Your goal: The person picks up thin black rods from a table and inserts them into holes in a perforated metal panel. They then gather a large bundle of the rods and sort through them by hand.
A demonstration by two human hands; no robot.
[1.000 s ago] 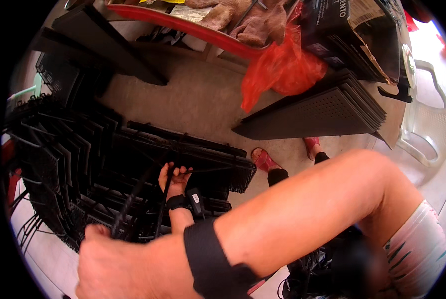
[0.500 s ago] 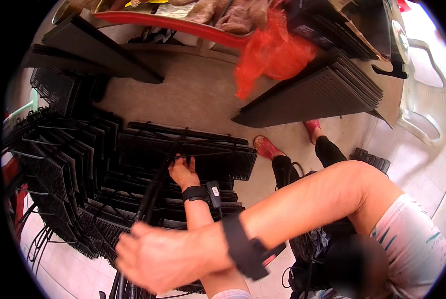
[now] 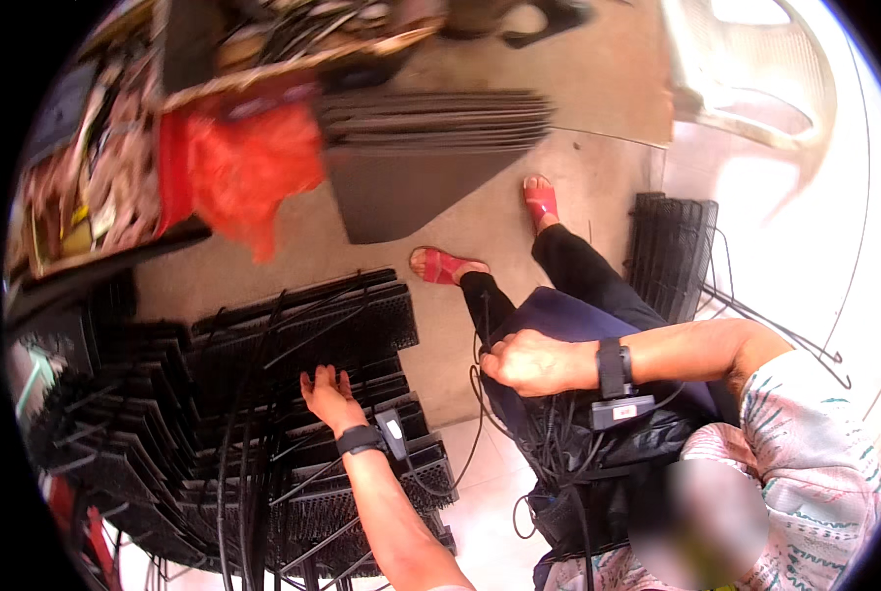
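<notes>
My left hand [image 3: 331, 399] is over a large stack of black perforated mesh racks [image 3: 307, 330] on the left, its fingers apart and slightly bent. The fingertips are close to the racks; whether they touch is not clear. Long thin black rods [image 3: 231, 433] stand across the stack beside it. Above my lap, my right hand [image 3: 534, 362] is closed, its back toward me. Its curled fingers are near a black cable [image 3: 479, 389], and what they hold, if anything, is hidden. Both wrists carry black straps with small boxes.
Flat dark panels [image 3: 421, 192] stand stacked on the floor ahead, beside a red plastic bag [image 3: 248, 172] hanging from a cluttered table. A black mesh bundle [image 3: 672, 246] stands at the right, near a white plastic chair [image 3: 746, 69]. My feet in red sandals [image 3: 445, 265] are between.
My right arm has drawn back from across the racks to above my lap. My left hand stays at the racks, with its fingers more visible. The view has turned to the right.
</notes>
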